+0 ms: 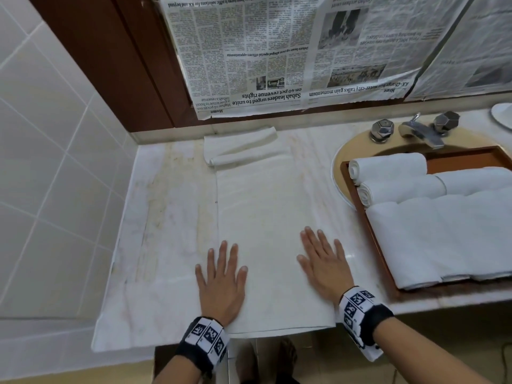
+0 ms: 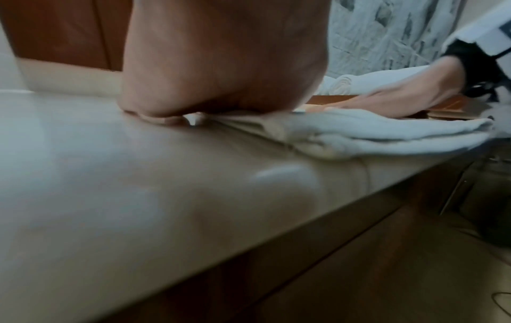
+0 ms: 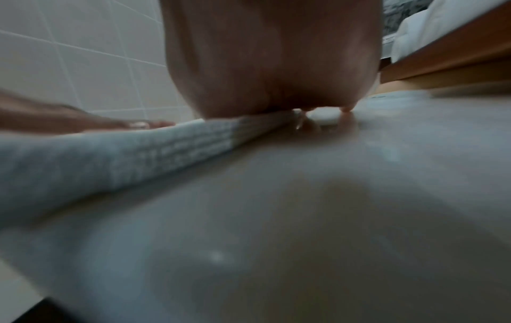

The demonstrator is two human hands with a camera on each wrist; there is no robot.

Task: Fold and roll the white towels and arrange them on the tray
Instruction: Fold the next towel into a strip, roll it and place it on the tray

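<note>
- Nearest the head camera, at 6 o'clock, are 2 wrists with black-and-white patterned bands; just beyond them both hands lie flat, palms down, fingers straight and spread.
- The left hand (image 1: 221, 281) presses the near left part of the folded towel (image 1: 266, 231); the right hand (image 1: 324, 261) presses its near right edge, with the outer fingers seeming to reach the bare counter (image 1: 166, 217). The hands are apart and grip nothing.
- The folded towel lies as a long strip from 6 o'clock toward 12 o'clock; its near end hangs slightly over the counter's front edge.
- At 12 o'clock, touching the strip's far end, sits another loosely folded towel (image 1: 241, 145).
- At 3 o'clock the wooden tray (image 1: 357, 189) rests over the sink and holds 3 rolled towels (image 1: 388, 164) at its far end, with folded white towels nearer.
- Handling, as I judge it: the towel is soft, light and limp, several layers thick in the left wrist view, so the layers may slide apart. Likely best to take the near end at both corners, tuck tightly, and roll away toward 12 o'clock with even palm pressure.
</note>
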